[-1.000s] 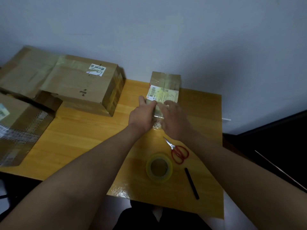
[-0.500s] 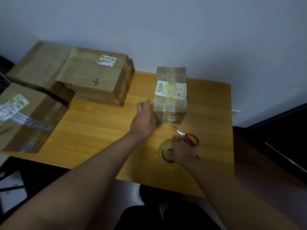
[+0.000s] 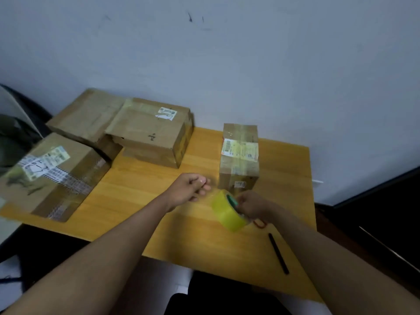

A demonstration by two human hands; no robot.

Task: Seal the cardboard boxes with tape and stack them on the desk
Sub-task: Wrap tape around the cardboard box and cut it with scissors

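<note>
Right hand (image 3: 251, 204): grips the yellow tape roll (image 3: 228, 211), fingers through its core, holding it tilted above the desk (image 3: 159, 214).
Left hand (image 3: 189, 186): fingers curled; raised just left of the roll; whether it pinches a tape end cannot be told.
Small taped box (image 3: 239, 158): upright on the desk, just behind both hands, printed label on top.
Medium box (image 3: 151, 134): far left of the desk, resting partly on a flat box (image 3: 85, 117).
Large box (image 3: 50, 175): at the desk's left edge, striped tape across it.
Red scissors (image 3: 260, 223): mostly hidden under the right hand.
Black pen (image 3: 278, 253): near the desk's front right.
</note>
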